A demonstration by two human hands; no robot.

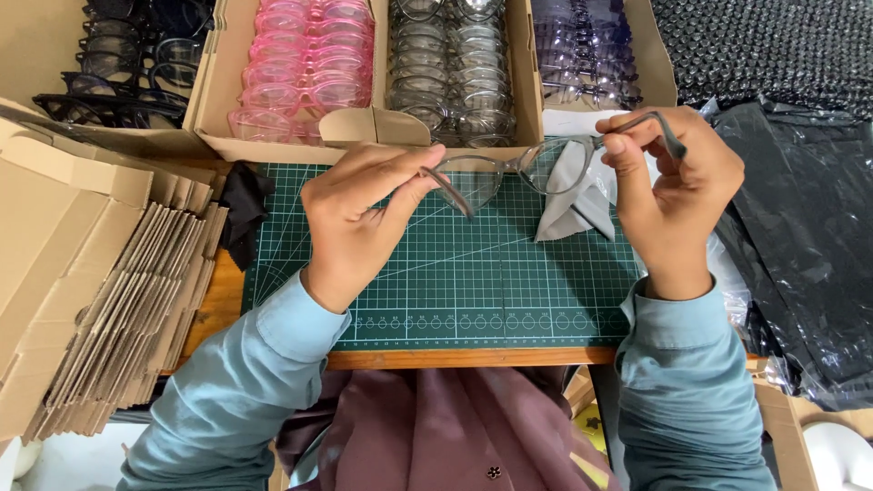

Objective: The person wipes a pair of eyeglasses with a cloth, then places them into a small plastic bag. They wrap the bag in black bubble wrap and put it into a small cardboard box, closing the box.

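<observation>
Green cutting mat (455,282) covers the bench. Both hands pinch grey glasses (509,171) above it: left hand (359,214) on one temple, right hand (677,186) on the other.

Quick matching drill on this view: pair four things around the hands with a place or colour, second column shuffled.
1. grey glasses
2. pink glasses
3. grey cloth
4. flat cardboard stack

A. left of the green mat
B. held between left hand and right hand
C. lying on the mat
D. in a box behind the mat

Pairs: 1-B, 2-D, 3-C, 4-A
</observation>
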